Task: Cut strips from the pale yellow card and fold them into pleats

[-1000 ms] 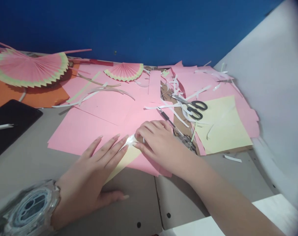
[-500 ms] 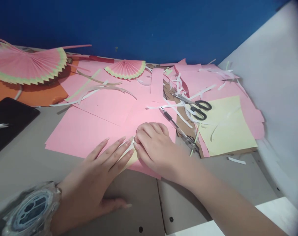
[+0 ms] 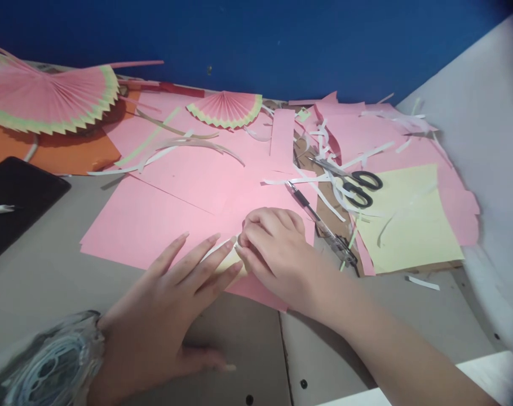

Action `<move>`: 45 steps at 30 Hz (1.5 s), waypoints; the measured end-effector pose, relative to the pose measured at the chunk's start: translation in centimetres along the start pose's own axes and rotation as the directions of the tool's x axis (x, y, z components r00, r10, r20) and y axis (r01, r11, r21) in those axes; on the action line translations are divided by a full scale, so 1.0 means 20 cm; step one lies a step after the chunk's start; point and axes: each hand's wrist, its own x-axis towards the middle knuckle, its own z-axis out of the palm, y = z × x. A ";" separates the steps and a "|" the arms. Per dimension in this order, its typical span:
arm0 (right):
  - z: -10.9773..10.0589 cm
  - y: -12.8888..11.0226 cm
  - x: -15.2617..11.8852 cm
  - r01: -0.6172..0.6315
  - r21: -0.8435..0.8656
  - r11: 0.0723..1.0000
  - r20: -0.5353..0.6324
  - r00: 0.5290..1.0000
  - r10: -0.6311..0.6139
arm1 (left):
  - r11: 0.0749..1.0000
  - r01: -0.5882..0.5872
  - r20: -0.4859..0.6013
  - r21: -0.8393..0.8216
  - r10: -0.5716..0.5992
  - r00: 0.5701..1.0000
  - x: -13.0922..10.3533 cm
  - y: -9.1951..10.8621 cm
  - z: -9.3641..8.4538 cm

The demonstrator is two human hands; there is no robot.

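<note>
My left hand [image 3: 176, 293] lies flat with its fingers spread, the fingertips resting on a narrow piece of pale yellow paper [image 3: 231, 259]. That paper sits on the pink sheets [image 3: 133, 225] near their front edge, mostly covered by my hands. My right hand [image 3: 277, 248] is closed, its fingers curled and pressed down at the paper's far end beside my left fingertips. Whatever is inside those curled fingers stays hidden. A clear pen [image 3: 319, 225] with a black grip lies just beyond my right hand, and black-handled scissors [image 3: 360, 189] rest farther right.
Two pleated pink fans, one large [image 3: 49, 96] and one small [image 3: 225, 107], stand along the blue wall [image 3: 256, 45]. White paper strips [image 3: 324, 192] are scattered around the scissors. At right lies a yellow sheet [image 3: 417, 231]; at left, a black flat object [image 3: 23, 197].
The view has shifted slightly, so the things on the table appear a little farther right. Both hands stay at the yellow paper in nearly the same pose.
</note>
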 end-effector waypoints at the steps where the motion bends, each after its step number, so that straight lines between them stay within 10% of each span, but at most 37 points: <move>1: 0.00 0.00 0.00 0.004 0.004 1.000 0.013 1.000 -0.004 | 1.000 -0.001 -0.016 -0.008 0.001 1.000 0.00 0.00 0.00; 17: 0.02 0.00 -0.02 0.091 -0.114 0.989 -0.109 0.989 -0.104 | 0.998 0.042 0.019 -0.045 -0.041 0.999 0.01 0.01 0.02; 45: -0.04 -0.06 -0.01 0.000 0.101 0.995 0.104 0.995 -0.010 | 0.998 0.054 0.017 -0.019 -0.054 0.998 0.01 0.02 0.02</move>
